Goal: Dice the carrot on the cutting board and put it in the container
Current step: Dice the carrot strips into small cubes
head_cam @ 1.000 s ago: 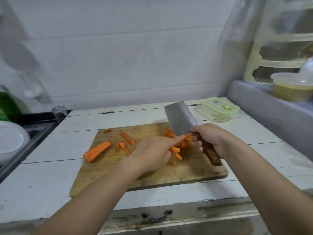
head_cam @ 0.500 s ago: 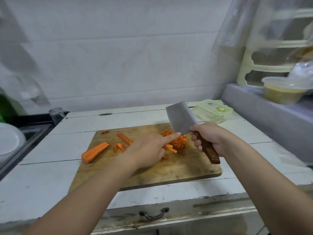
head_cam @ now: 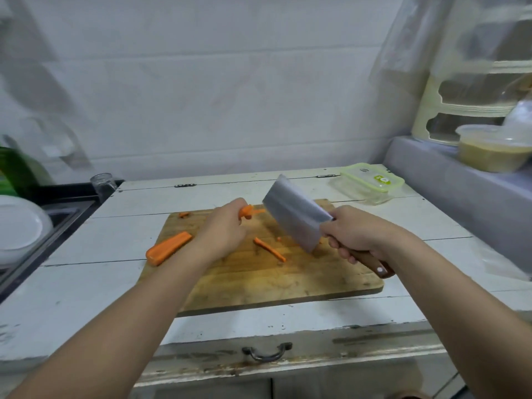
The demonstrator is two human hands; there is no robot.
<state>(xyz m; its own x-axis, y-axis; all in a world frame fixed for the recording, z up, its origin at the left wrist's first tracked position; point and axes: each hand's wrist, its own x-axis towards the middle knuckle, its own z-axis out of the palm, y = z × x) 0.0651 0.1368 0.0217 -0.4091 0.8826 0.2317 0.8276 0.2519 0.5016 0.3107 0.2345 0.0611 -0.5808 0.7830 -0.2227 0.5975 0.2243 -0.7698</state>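
**Clearance on the cutting board**

Near half of cutting board [head_cam: 288, 286] bare. Cleaver [head_cam: 293, 211] blocks its right side; carrot half [head_cam: 168, 248] overhangs left edge; container [head_cam: 367, 182] sits at table's [head_cam: 86, 298] far right corner

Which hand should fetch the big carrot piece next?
Left. The left hand is nearer the big carrot piece, though it holds carrot sticks; the right hand grips the cleaver.

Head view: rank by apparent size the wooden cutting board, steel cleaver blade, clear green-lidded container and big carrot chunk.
1. wooden cutting board
2. steel cleaver blade
3. clear green-lidded container, close to the blade, but it sits farther back, so this ranking is unsure
4. big carrot chunk
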